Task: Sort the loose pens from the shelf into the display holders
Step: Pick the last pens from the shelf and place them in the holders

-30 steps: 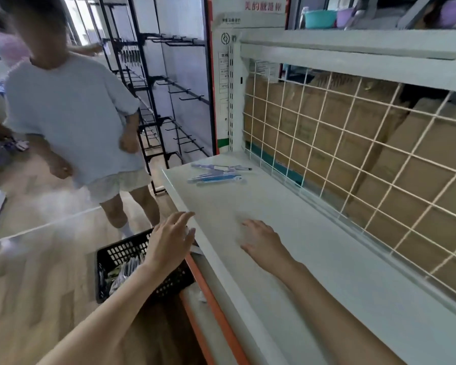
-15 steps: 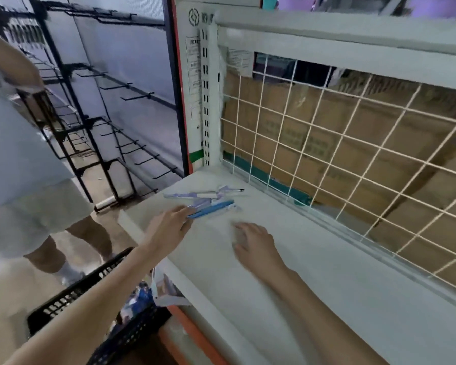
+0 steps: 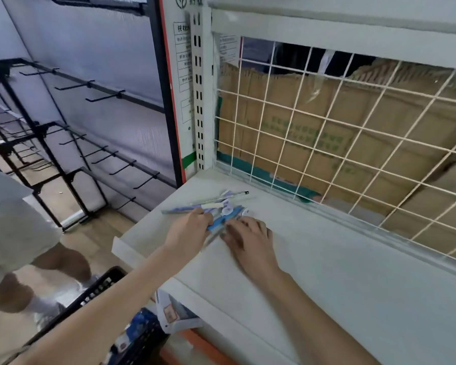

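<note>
Both hands at the pens on the shelf

Left hand [image 3: 188,233] curls its grip round blue pens [image 3: 223,216]; right hand [image 3: 250,239] presses spread fingers on them, on the shelf [image 3: 327,272].

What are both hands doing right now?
Left hand: curled, gripping the pens.
Right hand: open, fingers resting on the pens.

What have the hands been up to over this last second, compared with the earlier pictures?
Both hands travelled forward along the shelf to the heap of pens. The left hand, earlier off the shelf edge, now has its fingers on the blue pens; whether it grips one is unclear. The right hand, earlier flat on bare shelf, now touches the heap. The pens lie about where they did, and the basket stays on the floor.
</note>
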Tool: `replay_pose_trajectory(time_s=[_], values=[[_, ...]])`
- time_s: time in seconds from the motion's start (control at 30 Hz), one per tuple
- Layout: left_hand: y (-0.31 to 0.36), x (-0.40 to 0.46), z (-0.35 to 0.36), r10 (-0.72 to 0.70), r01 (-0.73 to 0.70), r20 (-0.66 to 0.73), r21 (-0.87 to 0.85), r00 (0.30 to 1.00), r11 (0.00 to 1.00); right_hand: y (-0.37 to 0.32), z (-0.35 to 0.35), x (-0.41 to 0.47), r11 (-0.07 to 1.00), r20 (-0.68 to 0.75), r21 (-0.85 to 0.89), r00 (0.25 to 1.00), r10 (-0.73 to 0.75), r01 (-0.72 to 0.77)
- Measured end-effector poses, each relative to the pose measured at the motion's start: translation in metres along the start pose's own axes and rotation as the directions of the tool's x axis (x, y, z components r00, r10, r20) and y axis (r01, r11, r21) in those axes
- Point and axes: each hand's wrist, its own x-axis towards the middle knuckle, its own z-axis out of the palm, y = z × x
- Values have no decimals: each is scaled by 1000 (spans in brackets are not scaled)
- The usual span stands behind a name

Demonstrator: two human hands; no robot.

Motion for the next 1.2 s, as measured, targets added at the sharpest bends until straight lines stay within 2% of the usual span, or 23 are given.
replay_pose_trajectory(time_s=[0.07,0.17,0.3,0.4,0.47,0.57,0.67,0.73,0.8,0.93,1.03,1.2], values=[[1,4,1,1,-2,18,47,1000,999,-3,-3,1,999,7,28,1000,15,-15],[2,11,2,1,-1,44,16,999,1000,-12,-3,6,995,-1,23,995,95,-95],[-3,19,0,25,-16,111,-84,993,996,-19,-7,11,971,-18,63,972,233,-231],[-5,22,-2,41,-9,137,-228,990,974,-16,-14,7,938,-7,115,944,329,-326],[-2,19,-3,24,27,139,-350,990,936,-8,-18,0,923,-16,132,930,367,-362],[7,13,2,-14,98,147,-584,989,806,11,-24,-17,896,-12,196,913,407,-397],[29,6,4,82,50,155,-696,985,717,30,-41,-37,822,-20,385,887,461,-419],[54,1,3,147,41,164,-791,976,610,40,-61,-53,719,-9,556,862,507,-417],[82,-2,3,185,43,159,-858,970,513,51,-85,-70,572,30,710,828,560,-412],[135,-5,12,284,-10,135,-890,949,455,77,-122,-109,358,-9,893,785,620,-272],[177,-13,18,370,-48,131,-899,920,436,96,-141,-146,319,-94,928,708,700,-192],[255,-47,21,531,-66,153,-926,834,371,124,-171,-215,376,-244,919,577,779,-119]])
